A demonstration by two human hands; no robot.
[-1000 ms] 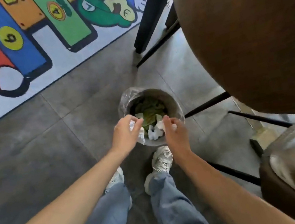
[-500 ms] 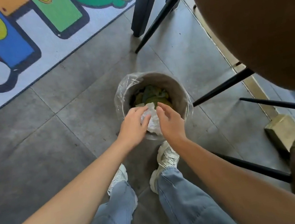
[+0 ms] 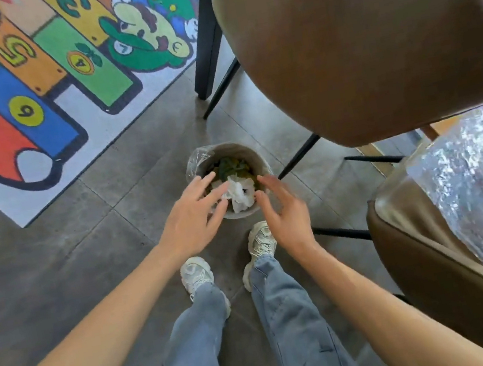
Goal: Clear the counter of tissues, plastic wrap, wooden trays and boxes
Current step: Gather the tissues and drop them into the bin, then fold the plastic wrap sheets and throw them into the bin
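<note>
Both grips released, left hand (image 3: 190, 221) and right hand (image 3: 284, 215) flank crumpled white tissues (image 3: 240, 194) (in bin (image 3: 256, 157)).

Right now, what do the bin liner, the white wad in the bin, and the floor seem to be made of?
Bin liner: thin clear plastic film, glossy and crinkled where it folds over the rim. White wad: likely tissue paper, matte, soft and crumpled. Floor: large grey tiles with a matte, mottled face, probably ceramic or stone-look, with thin grout lines between them.
</note>
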